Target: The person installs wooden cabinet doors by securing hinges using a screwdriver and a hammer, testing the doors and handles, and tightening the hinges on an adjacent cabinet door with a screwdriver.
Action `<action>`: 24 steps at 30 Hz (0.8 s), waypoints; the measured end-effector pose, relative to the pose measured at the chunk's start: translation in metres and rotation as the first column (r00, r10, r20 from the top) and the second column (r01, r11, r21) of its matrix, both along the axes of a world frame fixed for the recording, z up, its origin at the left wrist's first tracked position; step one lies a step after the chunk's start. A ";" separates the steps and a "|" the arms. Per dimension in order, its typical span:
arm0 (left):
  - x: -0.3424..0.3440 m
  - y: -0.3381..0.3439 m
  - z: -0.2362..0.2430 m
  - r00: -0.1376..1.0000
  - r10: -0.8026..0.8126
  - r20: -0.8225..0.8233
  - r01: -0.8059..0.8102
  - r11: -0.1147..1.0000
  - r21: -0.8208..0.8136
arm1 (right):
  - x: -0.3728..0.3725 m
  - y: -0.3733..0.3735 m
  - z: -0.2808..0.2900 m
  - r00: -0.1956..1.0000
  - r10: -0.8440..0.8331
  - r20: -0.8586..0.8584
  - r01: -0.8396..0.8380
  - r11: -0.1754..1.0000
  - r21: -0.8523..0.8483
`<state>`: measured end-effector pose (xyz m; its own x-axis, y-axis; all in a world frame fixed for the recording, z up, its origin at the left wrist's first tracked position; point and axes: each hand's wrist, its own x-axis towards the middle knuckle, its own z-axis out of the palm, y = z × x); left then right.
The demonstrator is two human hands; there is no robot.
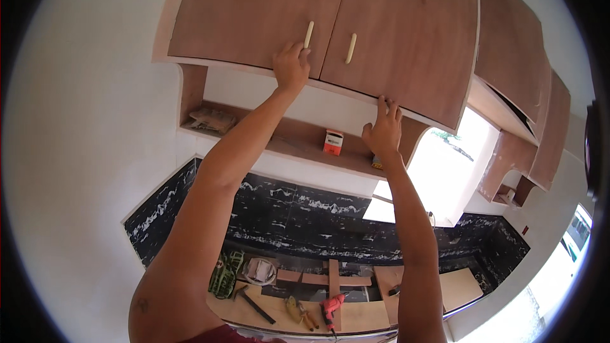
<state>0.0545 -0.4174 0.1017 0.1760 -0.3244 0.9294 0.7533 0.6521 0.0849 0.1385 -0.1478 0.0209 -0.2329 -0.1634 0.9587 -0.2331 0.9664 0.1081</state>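
Two brown wooden cabinet doors hang overhead, the left door (254, 9) and the right door (406, 38), each with a pale bar handle. Raised to the left door, my left hand (292, 67) has its curled fingers at the lower end of that door's handle (309, 33); part of the grip is hidden behind the hand. The right door's handle (351, 49) is untouched. My right hand (385, 128) reaches up to the bottom edge of the right door, fingertips against it, thumb spread apart and nothing held. Both doors sit flush in their frame.
Under the cabinet, an open shelf (292, 141) carries a crumpled packet (213, 120) and a small red-and-white box (333, 142). Below, the counter (365, 317) bears a hammer (255, 305), yellow-handled pliers (302, 313), a red power drill (332, 309) and wood strips (318, 279). A bright window opening (445, 165) is at right.
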 end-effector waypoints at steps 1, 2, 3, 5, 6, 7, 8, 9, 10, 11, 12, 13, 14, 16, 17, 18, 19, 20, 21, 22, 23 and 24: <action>-0.001 -0.001 -0.001 1.000 0.005 -0.004 -0.005 1.000 0.015 | 0.000 -0.004 0.000 1.000 0.001 -0.011 -0.001 1.000 0.003; -0.001 -0.002 -0.002 1.000 0.011 -0.010 -0.011 0.999 0.031 | 0.002 -0.008 -0.002 1.000 -0.004 -0.012 0.003 1.000 -0.010; -0.003 -0.004 0.000 0.999 0.014 -0.034 -0.013 0.999 0.036 | 0.003 -0.012 -0.001 1.000 -0.008 -0.022 0.007 1.000 -0.023; -0.003 -0.003 -0.004 0.997 0.055 -0.058 -0.053 0.998 0.022 | 0.004 -0.015 -0.005 0.999 -0.016 -0.032 0.015 0.999 -0.036; -0.001 0.004 -0.006 0.996 0.064 -0.064 -0.062 0.998 0.029 | 0.003 -0.012 -0.005 0.999 -0.032 -0.022 0.030 0.998 -0.056; 0.002 0.008 -0.006 0.994 0.078 -0.072 -0.075 0.996 0.039 | 0.003 -0.010 -0.002 0.997 -0.034 -0.062 0.031 0.998 -0.054; 0.004 0.007 -0.005 0.991 0.080 -0.103 -0.076 0.996 0.046 | 0.005 -0.011 -0.004 0.999 -0.025 -0.042 0.023 0.998 -0.061; 0.007 0.006 -0.007 0.995 0.083 -0.051 -0.081 0.996 0.036 | 0.005 -0.010 -0.007 1.000 -0.015 -0.013 0.014 0.998 -0.066; 0.008 0.005 -0.007 0.996 0.084 0.002 -0.085 0.996 0.024 | 0.005 -0.008 -0.008 0.999 -0.012 -0.033 0.010 0.998 -0.060; 0.011 0.006 -0.009 0.996 0.088 -0.013 -0.087 0.996 0.031 | 0.006 -0.007 -0.010 0.999 -0.023 -0.035 0.022 0.999 -0.045; 0.013 0.007 -0.010 0.997 0.072 -0.039 -0.070 0.997 0.040 | 0.005 -0.006 -0.009 0.999 -0.036 -0.036 0.035 0.999 -0.030; 0.014 0.008 -0.008 0.997 0.055 -0.063 -0.052 0.997 0.048 | 0.004 -0.005 -0.007 0.998 -0.036 -0.047 0.035 0.999 -0.027; 0.013 0.006 -0.008 0.996 0.057 -0.068 -0.053 0.997 0.053 | 0.004 -0.008 -0.007 0.999 -0.021 -0.033 0.020 0.999 -0.033; 0.010 0.003 -0.008 0.995 0.076 -0.061 -0.072 0.995 0.074 | 0.006 -0.010 -0.007 1.000 -0.005 -0.019 0.005 0.999 -0.037; 0.009 0.003 -0.008 0.995 0.077 -0.063 -0.072 0.995 0.074 | 0.006 -0.010 -0.006 1.000 -0.005 -0.025 0.004 1.000 -0.030; 0.008 0.003 -0.007 0.993 0.089 -0.076 -0.084 0.994 0.072 | 0.006 -0.010 -0.006 1.000 -0.004 -0.030 0.004 1.000 -0.023; 0.008 0.003 -0.007 0.991 0.102 -0.089 -0.096 0.993 0.071 | 0.005 -0.010 -0.006 1.000 -0.003 -0.030 0.002 1.000 -0.023; 0.007 0.004 -0.007 0.991 0.103 -0.089 -0.097 0.993 0.069 | 0.005 -0.009 -0.006 0.999 -0.017 -0.028 0.016 0.999 -0.030; 0.007 0.005 -0.007 0.990 0.106 -0.087 -0.102 0.993 0.058 | 0.004 -0.009 -0.007 0.999 -0.030 -0.025 0.029 0.999 -0.036; 0.007 0.005 -0.008 0.990 0.111 -0.085 -0.107 0.993 0.047 | 0.004 -0.010 -0.007 0.999 -0.028 -0.025 0.027 0.999 -0.037; 0.006 0.004 -0.009 0.990 0.116 -0.084 -0.112 0.992 0.049 | 0.004 -0.012 -0.007 1.000 -0.026 -0.013 0.025 0.998 -0.050; 0.005 0.002 -0.010 0.988 0.131 -0.077 -0.129 0.991 0.035 | 0.004 -0.014 -0.008 1.000 -0.023 -0.001 0.023 0.998 -0.062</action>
<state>0.0592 -0.4158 0.0921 0.2905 -0.3215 0.9012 0.6676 0.7428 0.0499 0.1425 -0.1619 0.0132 -0.2338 -0.0980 0.9673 -0.2104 0.9764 0.0481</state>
